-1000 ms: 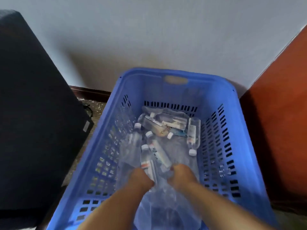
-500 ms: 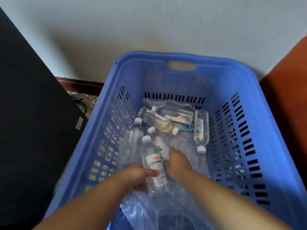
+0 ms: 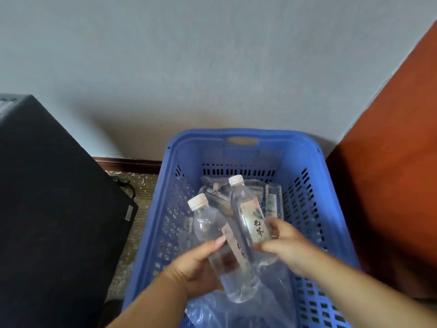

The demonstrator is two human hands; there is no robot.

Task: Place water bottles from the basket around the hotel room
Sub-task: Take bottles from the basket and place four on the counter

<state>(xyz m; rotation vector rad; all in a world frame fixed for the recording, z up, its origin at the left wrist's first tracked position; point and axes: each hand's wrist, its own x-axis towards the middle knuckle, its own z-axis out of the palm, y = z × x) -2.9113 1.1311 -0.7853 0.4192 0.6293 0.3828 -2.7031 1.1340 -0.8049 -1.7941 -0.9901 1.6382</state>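
A blue plastic basket [image 3: 314,209] stands on the floor against the wall. My left hand [image 3: 196,268] grips a clear water bottle [image 3: 212,235] with a white cap, lifted above the basket. My right hand [image 3: 286,247] grips a second water bottle [image 3: 248,214], held beside the first, cap pointing away from me. Several more bottles [image 3: 273,200] lie on crumpled clear plastic at the basket's far end, partly hidden behind the two held ones.
A black cabinet or appliance [image 3: 52,209] stands to the left, with a cable [image 3: 127,188] on the patterned floor beside it. An orange-brown wooden panel [image 3: 390,174] rises to the right. A loose plastic bag [image 3: 236,311] lies in the basket's near end.
Both hands have come up out of the basket, each with a bottle. The right hand, empty before, now grips a second bottle. The view has pulled back and up.
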